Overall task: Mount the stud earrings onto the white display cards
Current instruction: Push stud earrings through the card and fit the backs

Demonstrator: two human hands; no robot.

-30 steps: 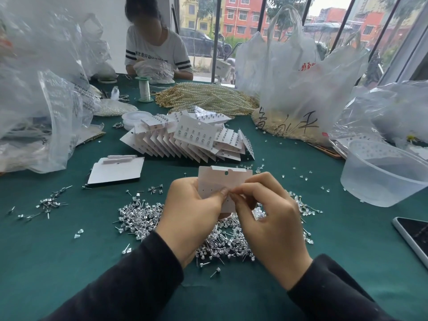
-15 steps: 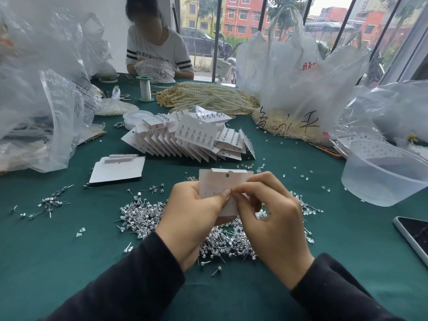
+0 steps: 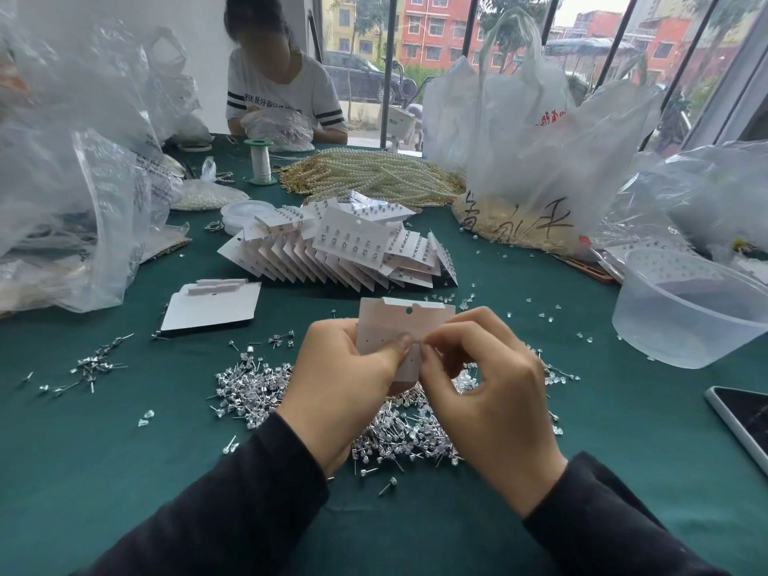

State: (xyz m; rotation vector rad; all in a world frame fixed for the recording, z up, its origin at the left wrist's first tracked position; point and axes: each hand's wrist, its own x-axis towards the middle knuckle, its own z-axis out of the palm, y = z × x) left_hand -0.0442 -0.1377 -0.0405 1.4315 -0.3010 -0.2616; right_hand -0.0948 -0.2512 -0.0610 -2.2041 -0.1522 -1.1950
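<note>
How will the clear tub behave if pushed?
Probably light: the tub looks thin-walled, translucent and nearly empty. Wide and low, so it should slide on the cloth rather than tip. Walls may flex under a pinch.

Green-clothed table (image 3: 104, 471) beside tall dark-framed windows (image 3: 357, 56) (red buildings (image 3: 436, 31) outside), grey daylight

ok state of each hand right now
left hand: grips the white display card.
right hand: fingers pinched at the card, likely on a stud earring; too small to confirm.
</note>
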